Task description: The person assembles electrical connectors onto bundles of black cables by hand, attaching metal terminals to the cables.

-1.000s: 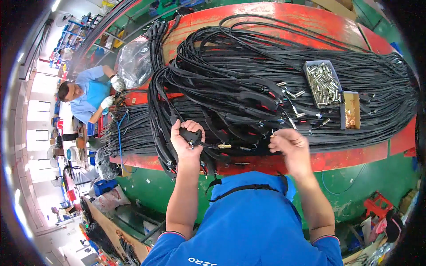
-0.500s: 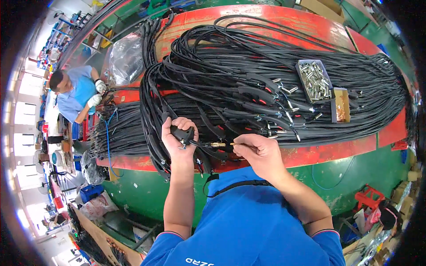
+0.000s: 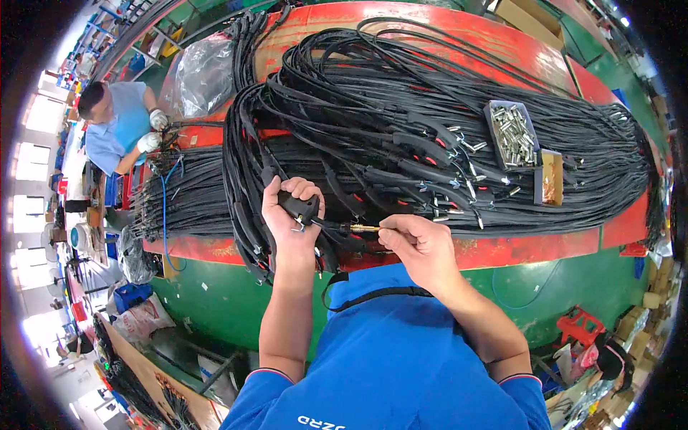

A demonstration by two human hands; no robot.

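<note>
My left hand [image 3: 288, 223] is wrapped round the black handle of a welding torch [image 3: 299, 206]. The torch's neck points right and ends in a brass fitting [image 3: 356, 228]. My right hand [image 3: 421, 247] pinches a slim brass contact tip [image 3: 374, 228] between thumb and fingers, in line with the fitting. The two brass parts seem to meet; whether the tip has entered cannot be made out. Beyond my hands lie more black torches [image 3: 416, 147] with red triggers, on a thick spread of black cables [image 3: 344, 100].
A grey box [image 3: 492, 123] of silver metal sleeves and a smaller box [image 3: 537, 188] of copper-coloured pieces rest on the cables. The red table [image 3: 494, 255] curves in front of me. At the left, a gloved co-worker [image 3: 118, 129] handles cable ends beside a plastic bag [image 3: 204, 79].
My right hand has brought the contact tip left to the torch's brass fitting, closing the small gap between them. My left hand keeps its grip. The whole view has shifted slightly.
</note>
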